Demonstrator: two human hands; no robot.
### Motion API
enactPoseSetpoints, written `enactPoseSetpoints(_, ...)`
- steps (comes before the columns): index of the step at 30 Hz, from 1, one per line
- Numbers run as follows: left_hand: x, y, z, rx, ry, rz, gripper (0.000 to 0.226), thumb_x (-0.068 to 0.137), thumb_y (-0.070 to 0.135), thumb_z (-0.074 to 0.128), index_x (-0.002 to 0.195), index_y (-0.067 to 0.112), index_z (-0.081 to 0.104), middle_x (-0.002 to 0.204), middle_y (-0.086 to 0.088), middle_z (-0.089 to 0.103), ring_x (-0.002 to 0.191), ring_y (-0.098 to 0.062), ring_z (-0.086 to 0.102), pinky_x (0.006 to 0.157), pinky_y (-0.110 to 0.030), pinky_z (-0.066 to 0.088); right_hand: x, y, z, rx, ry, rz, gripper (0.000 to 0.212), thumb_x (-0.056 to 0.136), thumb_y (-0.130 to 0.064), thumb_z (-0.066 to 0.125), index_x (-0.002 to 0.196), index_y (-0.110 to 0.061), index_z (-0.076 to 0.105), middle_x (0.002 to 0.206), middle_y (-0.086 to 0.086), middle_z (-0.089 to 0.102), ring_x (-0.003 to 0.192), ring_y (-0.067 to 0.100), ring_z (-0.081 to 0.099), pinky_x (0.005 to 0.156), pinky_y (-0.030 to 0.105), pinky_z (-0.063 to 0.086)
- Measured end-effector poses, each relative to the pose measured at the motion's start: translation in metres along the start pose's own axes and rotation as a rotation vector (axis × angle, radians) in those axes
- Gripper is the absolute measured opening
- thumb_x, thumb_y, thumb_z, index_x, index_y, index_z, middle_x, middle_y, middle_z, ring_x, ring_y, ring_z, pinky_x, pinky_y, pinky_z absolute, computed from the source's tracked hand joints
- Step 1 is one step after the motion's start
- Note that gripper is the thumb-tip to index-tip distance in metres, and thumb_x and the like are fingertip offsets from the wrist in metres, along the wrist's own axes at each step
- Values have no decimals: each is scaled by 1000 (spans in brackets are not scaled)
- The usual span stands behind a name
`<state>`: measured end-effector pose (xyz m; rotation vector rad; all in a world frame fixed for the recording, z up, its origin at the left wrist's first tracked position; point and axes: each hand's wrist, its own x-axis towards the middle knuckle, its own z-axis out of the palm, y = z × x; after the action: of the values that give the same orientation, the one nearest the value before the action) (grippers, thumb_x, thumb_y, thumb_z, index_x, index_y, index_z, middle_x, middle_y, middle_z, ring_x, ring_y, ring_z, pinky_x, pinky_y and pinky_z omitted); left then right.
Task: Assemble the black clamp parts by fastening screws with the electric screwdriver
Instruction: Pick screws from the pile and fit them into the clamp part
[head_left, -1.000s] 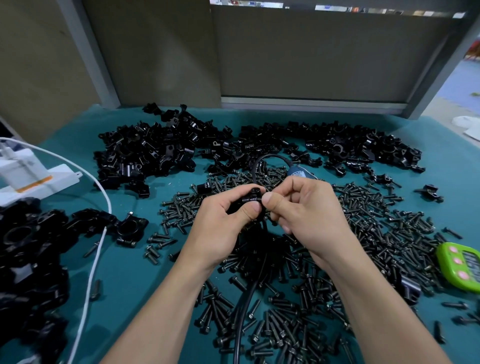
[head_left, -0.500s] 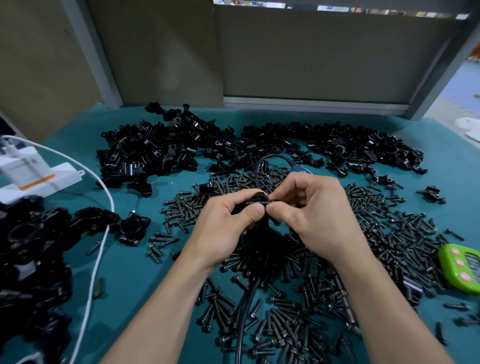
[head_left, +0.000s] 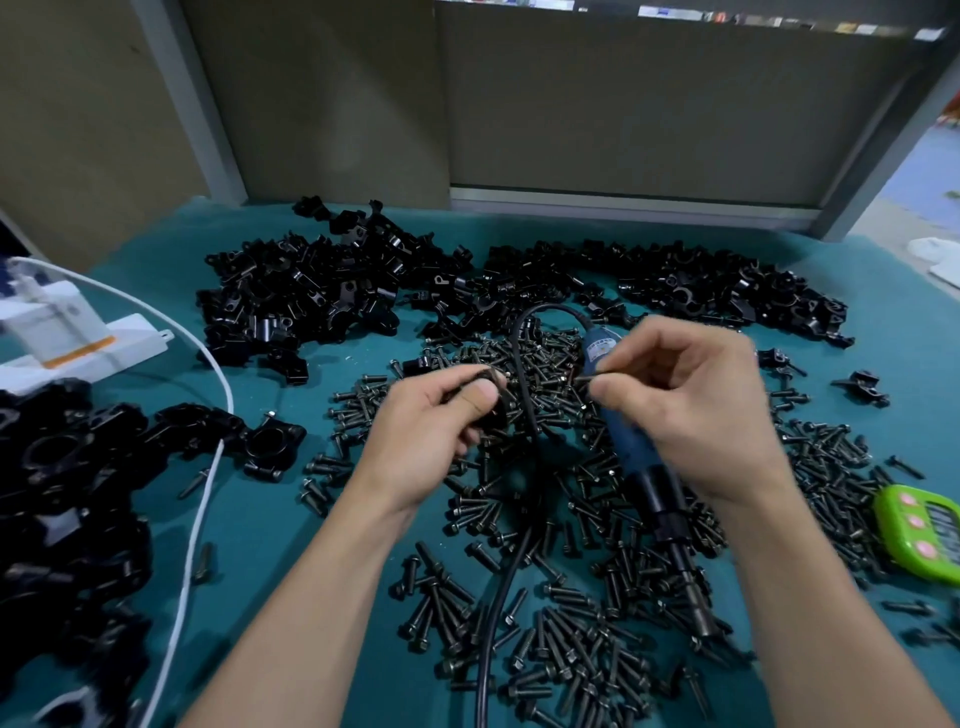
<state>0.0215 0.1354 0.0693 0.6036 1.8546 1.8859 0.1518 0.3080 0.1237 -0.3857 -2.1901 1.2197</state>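
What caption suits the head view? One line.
Left hand grips a black clamp part, right hand pinches a screw, over the electric screwdriver lying on loose screws.

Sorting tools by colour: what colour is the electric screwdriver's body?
Blue: the electric screwdriver, in the head view.

A green timer (head_left: 922, 535) with pink buttons lies at the right edge of the teal table cover (head_left: 249, 545). At left, a white cable (head_left: 203, 493) curves near a white boxy device (head_left: 78, 338).

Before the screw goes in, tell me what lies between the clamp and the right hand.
Head view: a black cable crosses between clamp and the right hand pinching a screw, over loose screws.
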Motion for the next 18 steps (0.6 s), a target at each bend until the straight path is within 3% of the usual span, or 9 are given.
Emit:
enactPoseSetpoints(3,2,5,-7,-204,95,-28,24,103,15,60,100,25,81,83,8,77,62,-4,56,56,-17,46,3,9,-11,-178,237,179,25,84,-8,78,95,-30,78,78,-10,75,61,3,67,65,27,61)
enactPoseSetpoints(5,3,8,-7,-302,127,-36,23,104,13,58,101,17,80,81,7,77,60,-4,55,55,-17,45,1,9,-6,-417,301,229,42,89,-17,73,126,-37,69,94,-20,72,72,-5,63,75,33,58)
enactPoseSetpoints(6,3,8,-7,-338,141,-45,23,104,13,57,100,15,80,83,6,77,59,-4,55,55,-17,46,0,6,-2,-475,290,214,47,90,-17,72,132,-38,65,93,-21,69,72,-4,61,72,32,55)
enactPoseSetpoints(7,4,9,-7,-366,153,-56,22,104,13,57,101,13,80,86,3,78,59,-5,56,55,-17,46,-2,2,3,-481,270,196,44,90,-15,71,127,-38,68,85,-21,67,64,0,61,62,29,53)
enactPoseSetpoints(9,5,8,-9,-390,172,-71,21,104,14,58,103,12,79,93,-3,79,59,-6,56,56,-18,46,-4,-5,12,-432,169,194,29,90,-10,71,100,-36,78,67,-19,65,41,5,56,38,19,42)
enactPoseSetpoints(11,6,8,-9,-381,186,-69,21,104,15,58,103,13,79,96,-4,79,59,-6,56,56,-18,47,-8,-11,26,-442,-29,190,28,91,-9,72,81,-35,78,62,-21,63,39,-3,56,35,9,35)
enactPoseSetpoints(14,7,7,-10,-377,208,-59,21,104,15,59,101,14,80,93,-2,78,59,-6,56,55,-17,46,-16,-19,47,-553,-334,148,21,90,-18,74,84,-38,78,79,-20,68,54,-6,61,51,4,42)
enactPoseSetpoints(16,8,7,-11,-388,226,-52,22,104,15,59,100,14,81,91,1,78,58,-7,55,55,-17,46,-21,-20,56,-628,-407,109,15,92,-26,73,98,-38,79,101,-9,73,80,1,64,83,22,55)
enactPoseSetpoints(18,8,7,-15,-413,261,-47,24,104,15,59,95,15,81,89,2,78,58,-6,55,54,-17,46,-25,-19,62,-688,-416,71,20,95,-30,69,111,-37,77,114,-2,71,106,18,59,105,33,44)
